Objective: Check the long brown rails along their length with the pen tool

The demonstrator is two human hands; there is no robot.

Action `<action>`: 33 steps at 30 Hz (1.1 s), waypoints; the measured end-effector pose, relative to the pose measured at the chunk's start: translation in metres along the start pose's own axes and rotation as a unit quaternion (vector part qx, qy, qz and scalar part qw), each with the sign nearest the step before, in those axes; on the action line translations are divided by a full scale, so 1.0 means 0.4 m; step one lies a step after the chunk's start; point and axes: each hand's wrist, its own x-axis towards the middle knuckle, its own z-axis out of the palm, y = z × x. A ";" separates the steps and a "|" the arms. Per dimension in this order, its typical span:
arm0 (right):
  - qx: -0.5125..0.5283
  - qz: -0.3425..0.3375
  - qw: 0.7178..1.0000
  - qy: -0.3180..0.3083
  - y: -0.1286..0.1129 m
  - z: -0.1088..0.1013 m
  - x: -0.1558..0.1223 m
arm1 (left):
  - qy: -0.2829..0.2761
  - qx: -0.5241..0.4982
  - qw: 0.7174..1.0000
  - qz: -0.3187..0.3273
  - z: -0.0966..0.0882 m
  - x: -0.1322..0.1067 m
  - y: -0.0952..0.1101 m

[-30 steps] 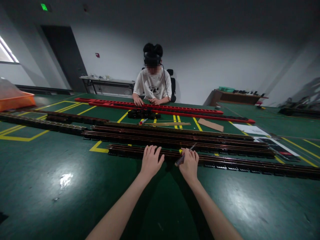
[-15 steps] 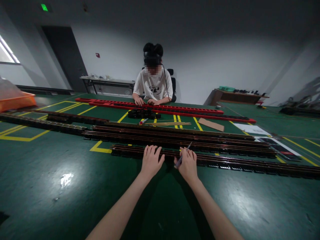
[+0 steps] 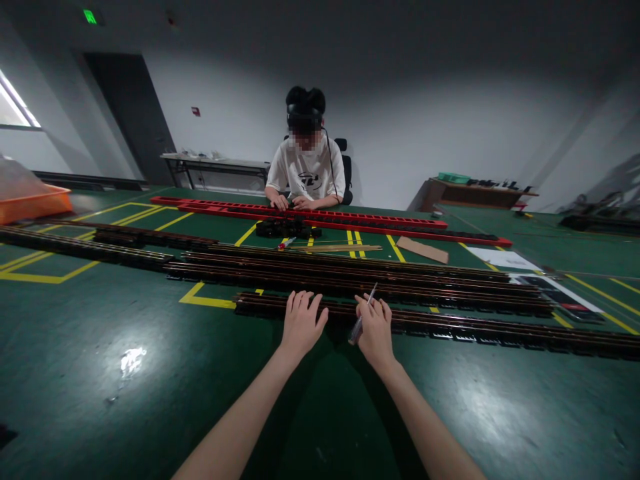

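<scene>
A long dark rail strip (image 3: 450, 325) lies across the green table nearest me. My left hand (image 3: 301, 323) rests flat on it, fingers stretched out. My right hand (image 3: 374, 327) is closed around a thin clear pen-like tool (image 3: 363, 313) that points up and away, and the hand also touches the strip. More dark rail strips (image 3: 320, 270) lie in rows just behind.
A person in a white shirt (image 3: 306, 175) sits opposite with both hands on a long red rail (image 3: 350, 221). Small black parts (image 3: 287, 229), thin sticks (image 3: 335, 248), a cardboard piece (image 3: 423, 250), papers (image 3: 500, 258) and an orange bin (image 3: 30, 200) are on the table.
The nearest rail strip has slid to the right under my hands; its left end moved from near the yellow corner mark to past it. The tool tilted more upright.
</scene>
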 end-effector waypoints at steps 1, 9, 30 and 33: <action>0.008 -0.008 1.000 -0.004 -0.002 -0.004 0.000 | -0.002 0.000 1.000 0.000 -0.001 0.000 0.000; 0.052 -0.019 0.998 -0.004 0.001 -0.004 -0.001 | 0.006 -0.009 1.000 0.003 -0.007 0.002 0.003; -0.053 0.028 0.998 -0.029 -0.018 -0.004 0.013 | -0.010 -0.035 0.999 -0.022 -0.022 0.006 0.009; -0.060 0.027 0.997 -0.028 -0.023 -0.006 0.015 | 0.002 -0.052 0.998 -0.027 -0.023 0.005 0.005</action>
